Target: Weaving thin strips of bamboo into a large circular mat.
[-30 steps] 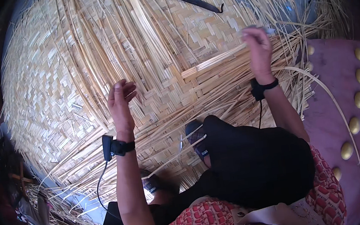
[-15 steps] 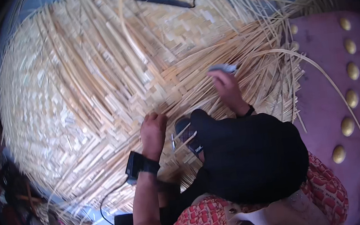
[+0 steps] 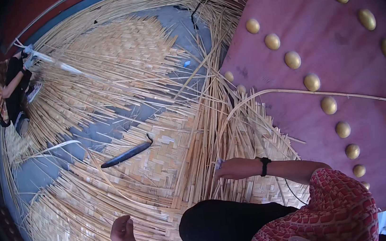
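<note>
Over the flat tan woven-bamboo mat (image 3: 169,137), our right hand (image 3: 237,168) pinches a small pale object (image 3: 218,163), our left hand (image 3: 123,233) hangs half-curled, seemingly empty, and a careless sweep could snag the long straw-coloured strips (image 3: 203,143) across it.

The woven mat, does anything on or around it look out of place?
Two things: a long dark tool lies on the woven mat, standing out against the pale weave, and one long strip strays beyond the rest, across the purple panel.

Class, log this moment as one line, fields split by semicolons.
left hand: over woven mat; right hand: holding small pale object over loose strips; dark tool: lying on mat
</note>
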### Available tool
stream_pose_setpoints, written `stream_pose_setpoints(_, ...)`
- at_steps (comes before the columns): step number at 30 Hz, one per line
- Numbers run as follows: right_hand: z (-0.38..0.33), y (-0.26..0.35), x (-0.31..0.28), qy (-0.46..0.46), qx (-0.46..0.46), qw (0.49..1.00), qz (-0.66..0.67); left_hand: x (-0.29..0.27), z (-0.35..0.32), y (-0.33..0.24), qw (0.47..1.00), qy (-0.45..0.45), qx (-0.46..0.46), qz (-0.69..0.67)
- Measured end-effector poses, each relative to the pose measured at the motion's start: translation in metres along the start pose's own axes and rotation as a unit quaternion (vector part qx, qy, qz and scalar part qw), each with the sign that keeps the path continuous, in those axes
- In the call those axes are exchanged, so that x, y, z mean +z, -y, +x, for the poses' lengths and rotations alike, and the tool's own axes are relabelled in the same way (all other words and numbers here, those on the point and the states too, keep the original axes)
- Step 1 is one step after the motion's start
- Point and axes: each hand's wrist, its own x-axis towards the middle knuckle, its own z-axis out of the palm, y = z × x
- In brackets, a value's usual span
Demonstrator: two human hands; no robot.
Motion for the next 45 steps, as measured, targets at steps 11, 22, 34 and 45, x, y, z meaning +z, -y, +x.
stream_pose_setpoints(11, -0.07, -0.009, -0.1, -0.082, 0.165, 0.982, -0.038, -0.165, 0.004, -0.11, 0.934, 0.025, 0.055, 0.351)
stream_pose_setpoints(22, -0.058, 0.013, -0.194, 0.021, 0.251, 0.936, 0.244, -0.162, 0.064, -0.234, 0.901, 0.042, 0.093, 0.422)
stream_pose_setpoints(34, 0.099, -0.113, -0.408, -0.408, 0.149, 0.771, 0.465, 0.034, 0.573, -0.376, 0.86, 0.084, 0.358, 0.355)
stream_pose_setpoints(45, 0.177, -0.389, -0.437, -0.439, 0.576, 0.688, 0.052, 0.433, 0.633, -0.172, 0.94, 0.077, 0.207, 0.261)
